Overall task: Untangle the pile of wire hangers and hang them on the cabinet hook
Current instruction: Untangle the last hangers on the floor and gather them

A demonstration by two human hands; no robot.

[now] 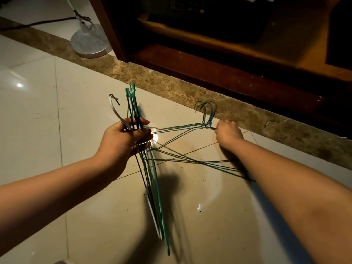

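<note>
A glossy tiled floor (57, 197) fills the near and left of the view. A dark wooden cabinet (209, 60) stands open along the far right, behind a brown marble strip (171, 86) that crosses the floor at a slant. No hook shows on the visible part of the cabinet. At the far left sits a round metal lamp base (89, 42) with a black cord (38, 22) trailing away from it.

The hangers are in two lots, and none is hung yet. The larger lot is a bundle of green wire hangers (157, 202), held roughly on end in the middle of the floor. Its frames slant down towards the near side, and a pale hanger (114, 109) curls out at its top left. The left hand (123, 141) grips this bundle around the middle, with its fingers (142, 121) curled right round the wires. This probably keeps the gathered ones together and up off the floor, so they cannot catch again on the others.

The smaller lot, a few green hangers on the floor (182, 127), lies flat to the right. Their frames cross one another and run in under the held bundle. Their hooks (206, 106) cluster together, standing up just beside the marble strip. The right hand (228, 131) reaches to the twisted necks below those hooks. Its knuckles are towards the camera and its fingertips close on the wire there, though the exact pinch is hidden. Taking them by the necks looks meant to lift them all out at once.
</note>
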